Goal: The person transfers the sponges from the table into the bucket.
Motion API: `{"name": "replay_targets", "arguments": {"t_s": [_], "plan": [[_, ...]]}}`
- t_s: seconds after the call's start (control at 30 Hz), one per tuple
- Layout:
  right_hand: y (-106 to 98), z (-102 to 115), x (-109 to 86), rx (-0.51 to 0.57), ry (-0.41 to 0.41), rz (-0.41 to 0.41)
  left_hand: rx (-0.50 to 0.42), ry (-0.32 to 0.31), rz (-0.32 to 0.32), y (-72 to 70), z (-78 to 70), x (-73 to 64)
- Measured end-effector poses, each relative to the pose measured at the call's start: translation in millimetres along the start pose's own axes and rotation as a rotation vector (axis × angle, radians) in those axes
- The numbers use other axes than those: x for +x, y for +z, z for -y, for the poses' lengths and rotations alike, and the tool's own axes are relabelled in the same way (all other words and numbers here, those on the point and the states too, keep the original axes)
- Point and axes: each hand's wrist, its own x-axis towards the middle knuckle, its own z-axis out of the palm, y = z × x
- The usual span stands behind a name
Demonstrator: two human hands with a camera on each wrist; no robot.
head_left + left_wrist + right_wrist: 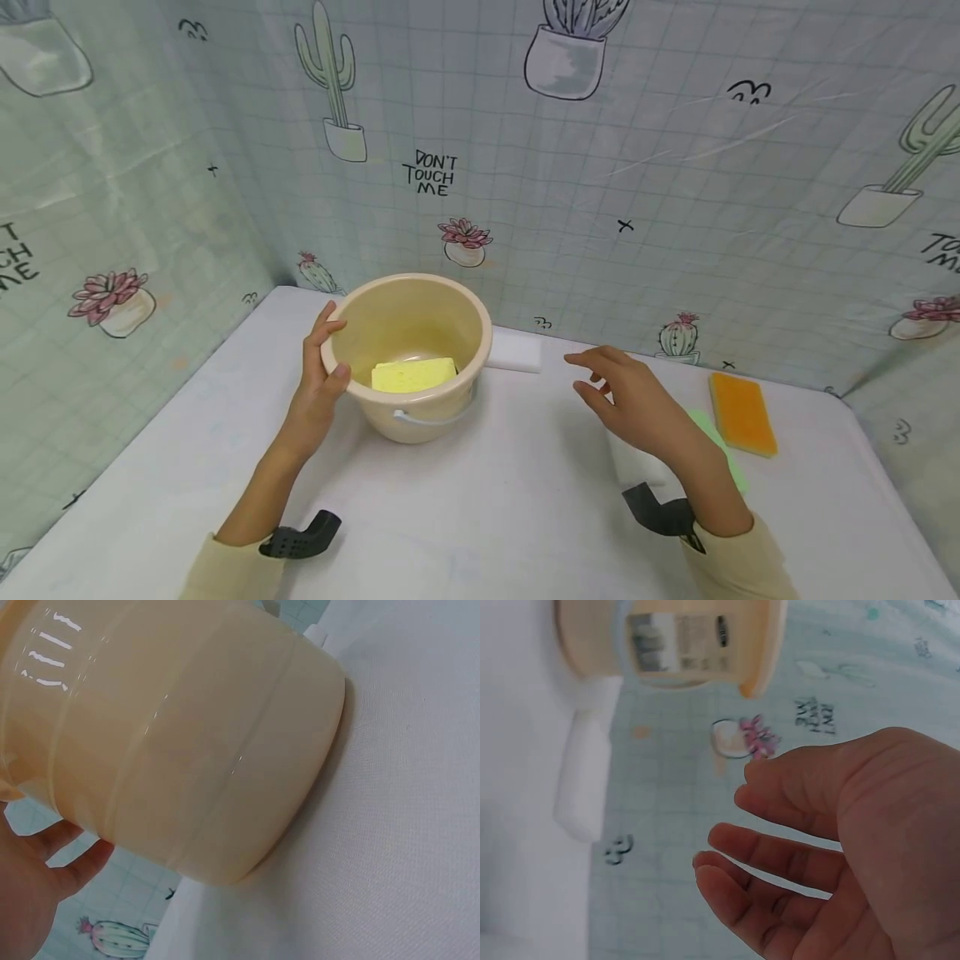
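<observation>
A cream plastic bucket (pixel 408 321) with a pale handle stands on the table, and a yellow sponge (pixel 412 375) lies inside it. My left hand (pixel 318 392) grips the bucket's left rim, thumb at the near edge. The left wrist view is mostly filled by the bucket wall (pixel 202 727), with fingers against its side. My right hand (pixel 630 392) hovers over the table to the bucket's right, fingers loosely bent with nothing between them. In the right wrist view, that hand (pixel 840 847) is apart from the bucket and its label (pixel 681 643).
A white block (pixel 515 352) lies right of the bucket by the back edge. Under my right forearm are a white piece (pixel 637 462) and a partly hidden light green piece (pixel 708 425). An orange sponge (pixel 742 414) lies farther right. Cactus-print curtain (pixel 487 192) surrounds the table.
</observation>
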Motion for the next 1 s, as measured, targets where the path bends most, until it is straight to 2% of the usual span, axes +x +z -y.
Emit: {"name": "replay_targets", "arguments": {"t_s": [0.13,0.3,0.43,0.7,1.0], "plan": [[11,-17,-14.2,0.02,0.043,0.006,-0.001,0.003,-0.005,1.0,0.2,0.4],[29,-44,-34.7,0.015,0.05,-0.089,-0.006,0.004,-0.001,1.3,1.7,1.0],[31,-63,-49.7,-0.005,0.076,-0.125,-0.01,0.008,0.003,0.6,3.1,1.4],[25,-94,-74.3,0.034,0.171,-0.03,-0.027,0.027,0.007,3.2,4.8,4.2],[22,-113,-82.5,0.045,0.059,0.037,-0.003,0.001,-0.016,2.7,-1.7,1.4]]}}
